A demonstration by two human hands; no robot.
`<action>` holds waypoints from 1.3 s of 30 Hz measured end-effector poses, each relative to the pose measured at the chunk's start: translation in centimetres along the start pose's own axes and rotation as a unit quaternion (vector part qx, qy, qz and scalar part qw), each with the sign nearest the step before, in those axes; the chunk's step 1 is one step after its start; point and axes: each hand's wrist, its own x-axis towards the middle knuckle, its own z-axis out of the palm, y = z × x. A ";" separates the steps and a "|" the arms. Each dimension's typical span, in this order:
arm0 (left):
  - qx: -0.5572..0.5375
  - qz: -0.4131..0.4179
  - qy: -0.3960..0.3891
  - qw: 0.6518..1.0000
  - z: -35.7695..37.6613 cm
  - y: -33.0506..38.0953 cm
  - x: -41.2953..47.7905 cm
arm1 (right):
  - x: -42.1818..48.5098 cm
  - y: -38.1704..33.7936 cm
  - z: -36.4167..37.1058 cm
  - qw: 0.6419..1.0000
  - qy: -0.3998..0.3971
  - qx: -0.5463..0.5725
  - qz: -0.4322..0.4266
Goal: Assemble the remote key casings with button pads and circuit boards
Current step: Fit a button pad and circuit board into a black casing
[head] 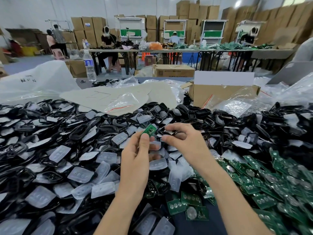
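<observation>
My left hand (137,155) pinches a small green circuit board (149,130) between thumb and fingers, held above the heap. Just to its right, my right hand (183,138) grips a black key casing (171,132) with a pale pad showing in it. Under both hands lies a big heap of black casings (81,131) and translucent button pads (83,174). A pile of green circuit boards (264,180) covers the table at the right.
An open cardboard box (220,94) and clear plastic bags (118,99) lie behind the heap. A water bottle (89,65) stands at the far left edge. People sit at long tables (186,50) before stacked cartons at the back.
</observation>
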 end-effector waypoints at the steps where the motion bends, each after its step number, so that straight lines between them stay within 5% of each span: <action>1: -0.007 -0.003 -0.010 1.000 0.2 0.0 -0.1 | -0.7 0.0 0.4 1.000 -0.010 0.021 -0.007; 14: 0.104 0.021 -0.033 0.994 0.1 -0.4 -0.4 | -2.0 1.8 2.1 0.968 -0.023 0.249 0.024; 24: 0.153 0.094 0.006 0.984 0.4 -0.1 -0.9 | -1.6 2.0 2.1 0.980 -0.049 0.189 0.023; 31: 0.255 0.217 0.016 0.942 0.4 -0.2 -1.4 | -2.0 1.5 2.5 0.982 -0.037 0.178 0.044; 39: 0.252 0.155 0.008 0.955 0.1 -0.7 -0.9 | -1.8 1.7 2.5 0.985 -0.013 0.166 0.036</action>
